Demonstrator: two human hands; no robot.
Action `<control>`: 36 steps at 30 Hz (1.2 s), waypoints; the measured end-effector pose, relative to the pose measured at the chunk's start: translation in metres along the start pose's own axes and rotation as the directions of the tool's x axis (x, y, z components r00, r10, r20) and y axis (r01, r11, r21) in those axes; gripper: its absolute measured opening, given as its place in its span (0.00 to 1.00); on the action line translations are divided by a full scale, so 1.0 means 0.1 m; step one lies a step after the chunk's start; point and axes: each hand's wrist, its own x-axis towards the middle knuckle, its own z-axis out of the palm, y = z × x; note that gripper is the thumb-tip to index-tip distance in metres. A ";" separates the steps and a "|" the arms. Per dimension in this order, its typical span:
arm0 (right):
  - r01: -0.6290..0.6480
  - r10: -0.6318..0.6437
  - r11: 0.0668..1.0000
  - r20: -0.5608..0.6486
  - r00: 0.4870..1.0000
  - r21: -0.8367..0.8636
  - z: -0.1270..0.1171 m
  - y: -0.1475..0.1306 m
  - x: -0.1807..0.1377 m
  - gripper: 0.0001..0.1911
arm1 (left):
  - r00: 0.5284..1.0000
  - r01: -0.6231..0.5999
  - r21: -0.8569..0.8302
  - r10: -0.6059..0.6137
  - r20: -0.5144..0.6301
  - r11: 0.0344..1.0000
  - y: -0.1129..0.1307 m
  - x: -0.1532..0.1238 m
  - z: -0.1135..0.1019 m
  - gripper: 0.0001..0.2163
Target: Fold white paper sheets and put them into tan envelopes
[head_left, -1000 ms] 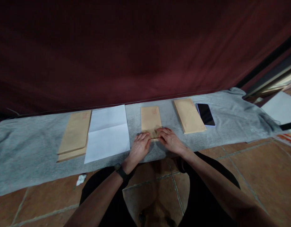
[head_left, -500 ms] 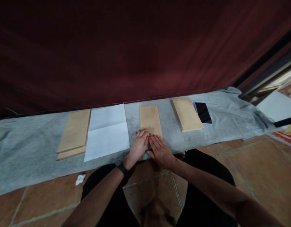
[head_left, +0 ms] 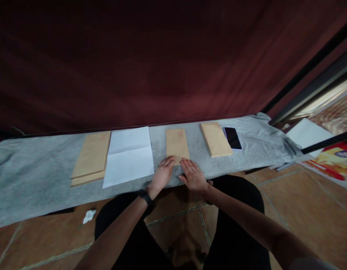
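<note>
A brown paper envelope [head_left: 177, 142] lies flat in front of me, with a faint reddish print near its top. My left hand [head_left: 162, 174] rests at its lower left corner, fingers laid on the paper. Over the lower right corner, my right hand [head_left: 193, 177] lies flat with its fingers stretched out. A strip of the envelope's bottom edge shows between the two hands. To the left is a white sheet of paper [head_left: 130, 161] with a crease across it. On the right sits a stack of brown envelopes [head_left: 217, 139].
Another pile of brown envelopes [head_left: 91, 155] lies left of the white sheet. A phone [head_left: 232, 138] is beside the right stack. Everything rests on a grey cloth [head_left: 44, 168] in front of a dark red curtain [head_left: 162, 75]. A crumpled white tissue [head_left: 89, 216] lies on the tiled floor.
My hands have slid apart along the envelope's bottom edge, left hand to the left and right hand to the right. The view has also shifted slightly.
</note>
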 end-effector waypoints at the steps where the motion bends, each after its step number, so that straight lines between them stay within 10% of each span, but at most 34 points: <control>1: -0.005 0.005 1.000 -0.003 1.000 0.001 -0.01 0.00 -0.01 0.34 | 1.000 -0.011 0.011 0.011 0.016 1.000 0.01 -0.03 -0.02 0.17; 16: -0.058 0.057 0.998 -0.038 0.998 -0.021 -0.04 -0.01 -0.05 0.31 | 0.989 -0.090 0.204 0.063 0.133 0.975 0.21 -0.16 -0.09 0.23; 36: -0.066 0.069 0.996 -0.055 0.996 0.060 -0.14 -0.07 -0.02 0.25 | 0.993 0.120 0.255 -0.116 -0.030 0.960 0.31 -0.26 0.11 0.23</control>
